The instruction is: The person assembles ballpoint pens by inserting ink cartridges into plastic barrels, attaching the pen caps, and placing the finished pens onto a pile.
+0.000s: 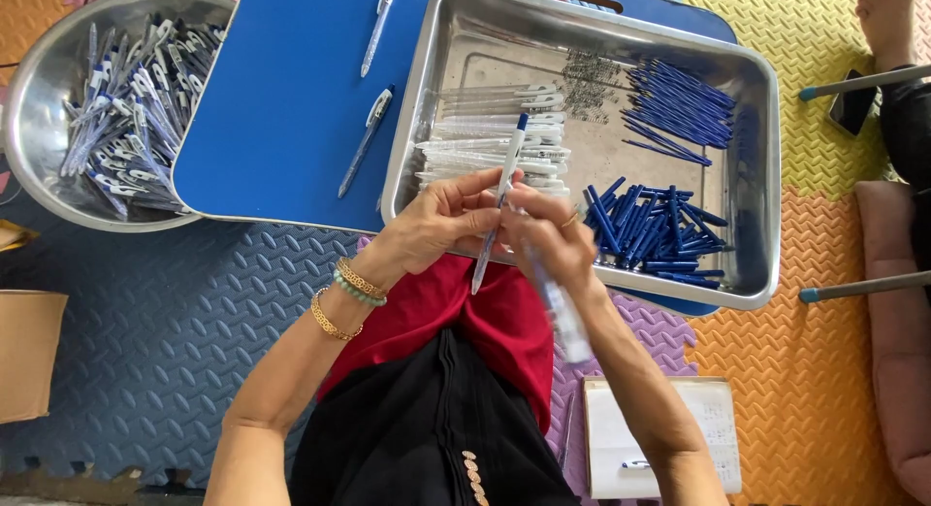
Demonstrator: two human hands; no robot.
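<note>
Both hands meet above the near rim of a shiny steel tray (766, 176) that sits on a smooth blue desk (281, 98). The left hand (436, 225) has its fingers closed on a slim clear pen barrel (499, 210) with a blue tip, held nearly upright and tilted slightly. The right hand (553, 236) pinches the same barrel at its middle, and its palm is closed around a blurred whitish tube (562, 317) that points down toward the lap. Inside the tray lie a stack of clear barrels (495, 137), a small heap of thin wire springs (587, 84), a fan of thin blue refills (679, 103) and a pile of stubby blue caps (650, 229). Two finished pens (369, 137) lie loose on the desk, apart from the tray. At far left a round steel bowl (29, 118) holds a tangle of finished pens. Below, foam floor mats (165, 322) show a ridged chevron texture, in grey, orange and yellow.
</note>
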